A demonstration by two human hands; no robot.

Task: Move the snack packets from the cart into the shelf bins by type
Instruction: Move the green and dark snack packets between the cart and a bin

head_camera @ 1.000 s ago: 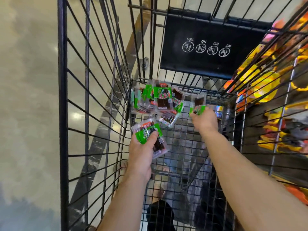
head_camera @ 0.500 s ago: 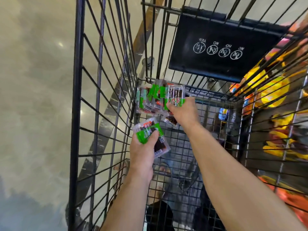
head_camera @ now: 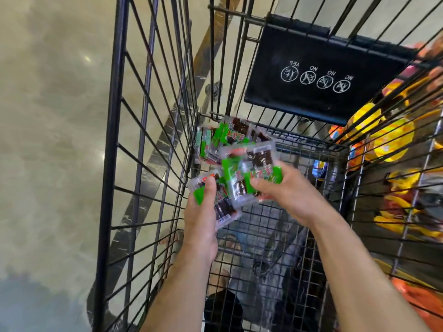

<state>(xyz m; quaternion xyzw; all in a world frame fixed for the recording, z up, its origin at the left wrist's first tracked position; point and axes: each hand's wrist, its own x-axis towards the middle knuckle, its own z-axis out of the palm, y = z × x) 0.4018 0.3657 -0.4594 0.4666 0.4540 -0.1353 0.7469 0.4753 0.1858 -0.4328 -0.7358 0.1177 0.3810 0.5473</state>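
The person's left hand [head_camera: 203, 219] holds a few green snack packets [head_camera: 217, 200] with its thumb pressed on top. The right hand [head_camera: 287, 190] grips a second bunch [head_camera: 261, 164] just beside them, and both hands are low inside the cart [head_camera: 143, 116]. A small pile [head_camera: 223, 140] of the same green packets lies in the far left corner of the cart floor, and none of them is in a bin on the shelf [head_camera: 393, 137] seen through the cart's right side, so the job looks only partly done.
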